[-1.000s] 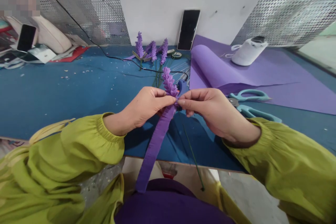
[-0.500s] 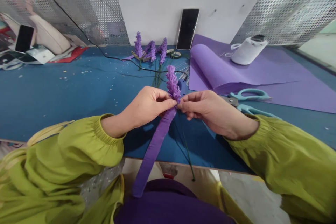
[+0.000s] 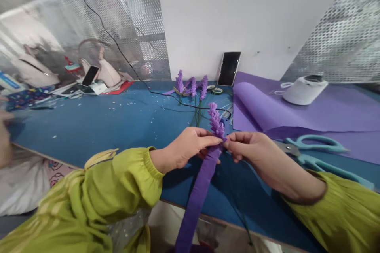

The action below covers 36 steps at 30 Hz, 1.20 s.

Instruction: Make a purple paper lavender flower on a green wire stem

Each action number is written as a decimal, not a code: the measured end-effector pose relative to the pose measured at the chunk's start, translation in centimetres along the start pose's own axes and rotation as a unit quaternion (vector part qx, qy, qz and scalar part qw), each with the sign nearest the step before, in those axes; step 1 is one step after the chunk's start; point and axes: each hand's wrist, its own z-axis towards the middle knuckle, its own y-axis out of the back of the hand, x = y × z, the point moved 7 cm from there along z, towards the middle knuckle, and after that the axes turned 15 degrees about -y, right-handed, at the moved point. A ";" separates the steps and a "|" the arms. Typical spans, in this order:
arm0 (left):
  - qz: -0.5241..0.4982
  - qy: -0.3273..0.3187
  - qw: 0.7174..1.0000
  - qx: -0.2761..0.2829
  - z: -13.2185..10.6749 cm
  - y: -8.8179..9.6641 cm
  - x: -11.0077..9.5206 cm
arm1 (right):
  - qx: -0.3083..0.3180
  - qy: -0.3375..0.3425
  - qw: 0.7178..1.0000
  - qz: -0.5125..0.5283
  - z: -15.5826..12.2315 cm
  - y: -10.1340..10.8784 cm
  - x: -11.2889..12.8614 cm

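A purple paper flower (image 3: 216, 120) with curled, looped petals stands nearly upright between my hands. From its base a long purple paper strip (image 3: 198, 197) hangs down over the table's front edge. My left hand (image 3: 190, 146) pinches the flower's base and the top of the strip between thumb and fingers. On the other side, my right hand (image 3: 249, 144) is closed in a pinch at the same spot, its fingertips on the strip's edge by the flower. A thin green stem (image 3: 242, 213) runs down below my hands to the right of the strip.
Scissors (image 3: 317, 148) with blue handles lie beside my right wrist. Behind them are purple paper sheets (image 3: 267, 114) and a white spool (image 3: 304, 89). Finished purple flowers (image 3: 192, 87), a phone (image 3: 229, 68) and a black cable (image 3: 154, 92) are farther back. Another person's arm (image 3: 4, 138) is at far left.
My view has tilted up and turned left, so everything sits lower and farther right. Another person's arm has come into view at left. Both hands still pinch at the flower's base.
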 end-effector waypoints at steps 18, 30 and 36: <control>0.070 -0.076 0.994 -0.022 0.0 0.3 -0.8 | 0.002 -0.009 1.000 0.003 0.0 0.0 -0.7; -0.026 0.042 0.999 0.001 -0.5 -0.3 0.4 | -0.039 0.035 0.999 0.005 -0.2 0.5 -0.1; -0.003 0.032 0.999 -0.033 -0.6 -0.3 0.0 | -0.080 0.067 0.993 -0.053 -0.7 0.5 0.6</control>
